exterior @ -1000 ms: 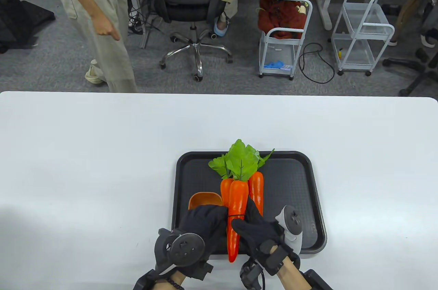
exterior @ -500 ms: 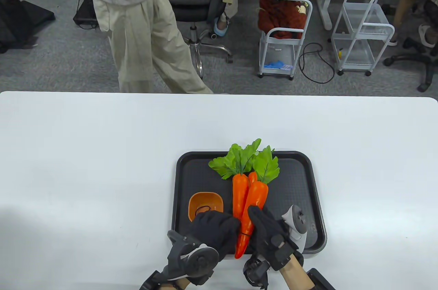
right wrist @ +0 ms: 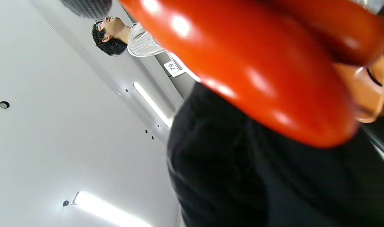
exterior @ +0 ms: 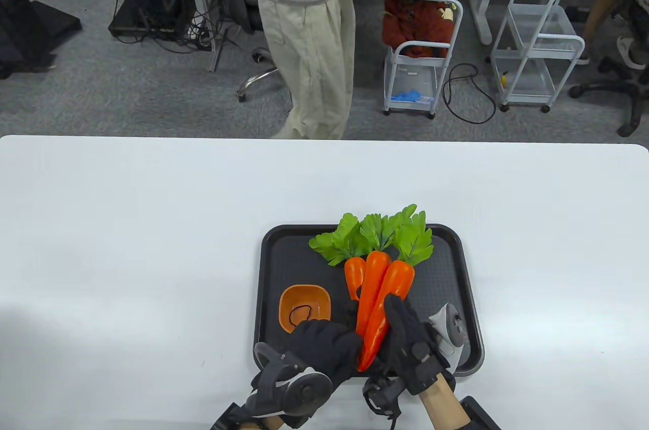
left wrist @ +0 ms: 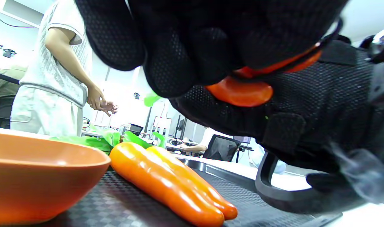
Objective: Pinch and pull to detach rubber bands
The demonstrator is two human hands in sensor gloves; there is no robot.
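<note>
both hands are on the thin end of the carrot bunch [exterior: 377,293], over the near part of the black tray [exterior: 456,267]. right hand [exterior: 410,344] is wrapped round the tips from the right, fingers curled under them, likely to brace the bunch so a pull has something to work against. left hand [exterior: 324,349] is bunched tight against the tips from the left; the left wrist view shows its fingers [left wrist: 179,63] closed on an orange tip. can't tell whether it has a band pinched, and no band is visible on the bunch (the gloves cover that spot). leafy tops point away from the fingers, fanned over the tray's far rim. one dark rubber band [exterior: 300,312] already lies in the orange bowl [exterior: 291,298], just left of the left fingers, so probably the drop-off spot. a bystander [exterior: 309,34] stands beyond the table.
</note>
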